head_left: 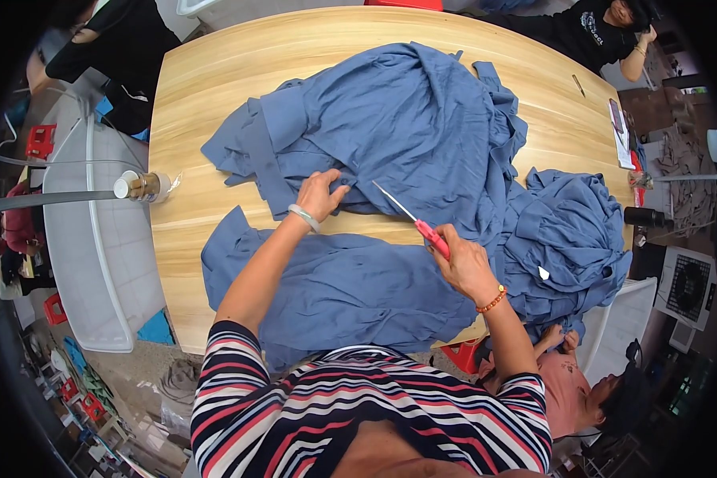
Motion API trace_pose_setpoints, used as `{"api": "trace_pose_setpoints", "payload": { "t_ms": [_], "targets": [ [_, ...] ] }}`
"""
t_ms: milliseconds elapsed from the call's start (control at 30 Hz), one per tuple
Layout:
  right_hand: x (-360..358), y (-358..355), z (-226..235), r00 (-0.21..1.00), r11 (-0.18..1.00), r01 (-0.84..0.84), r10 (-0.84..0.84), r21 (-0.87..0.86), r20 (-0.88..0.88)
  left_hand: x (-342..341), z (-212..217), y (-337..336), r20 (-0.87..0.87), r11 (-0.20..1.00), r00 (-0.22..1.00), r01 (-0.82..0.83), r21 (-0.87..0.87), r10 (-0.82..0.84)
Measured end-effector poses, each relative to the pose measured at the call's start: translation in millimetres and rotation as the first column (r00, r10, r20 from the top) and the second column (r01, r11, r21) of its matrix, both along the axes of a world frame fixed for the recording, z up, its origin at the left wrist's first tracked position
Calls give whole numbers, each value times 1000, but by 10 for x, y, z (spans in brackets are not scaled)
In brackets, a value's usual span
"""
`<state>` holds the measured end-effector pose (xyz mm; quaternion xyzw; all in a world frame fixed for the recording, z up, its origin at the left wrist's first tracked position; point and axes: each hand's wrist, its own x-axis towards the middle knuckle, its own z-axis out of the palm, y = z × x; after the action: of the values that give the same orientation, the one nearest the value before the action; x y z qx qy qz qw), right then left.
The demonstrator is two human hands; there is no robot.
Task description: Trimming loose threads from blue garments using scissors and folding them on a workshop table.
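Note:
A large blue garment [406, 119] lies rumpled across the middle of the table. My left hand [319, 197] is at its near edge, thumb and fingers closed on a bit of the cloth. In my right hand [464, 263] is a pair of red-handled scissors [432, 239], the slim metal blades pointing up and left over the fabric. Whether the blades touch the cloth I cannot tell. Closer to me, a second blue piece [350, 287] is spread beneath my forearms. To the right, more blue garments [570, 231] are heaped, with a small white tag [543, 272] on them.
The wooden table [187, 119] has a taped metal arm [143, 187] at its left edge, beside a white trough [107, 247]. A pen [578, 85] and a phone [616, 115] lie far right. Other people stand or sit around, one in pink [570, 390] at the near right.

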<state>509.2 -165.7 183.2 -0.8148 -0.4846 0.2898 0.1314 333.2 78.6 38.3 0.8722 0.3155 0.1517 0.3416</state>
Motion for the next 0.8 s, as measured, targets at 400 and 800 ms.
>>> {"api": "trace_pose_setpoints", "payload": {
  "t_ms": [400, 800],
  "targets": [
    [-187, -3, 280, 989, 989, -145, 146, -12, 19, 120, 3, -32, 203, 397, 887, 25, -917, 414],
    [-280, -549, -92, 996, 996, -87, 88, 21, -28, 745, 170, 121, 153, 900, 905, -352, -259, 398]
  ]
}}
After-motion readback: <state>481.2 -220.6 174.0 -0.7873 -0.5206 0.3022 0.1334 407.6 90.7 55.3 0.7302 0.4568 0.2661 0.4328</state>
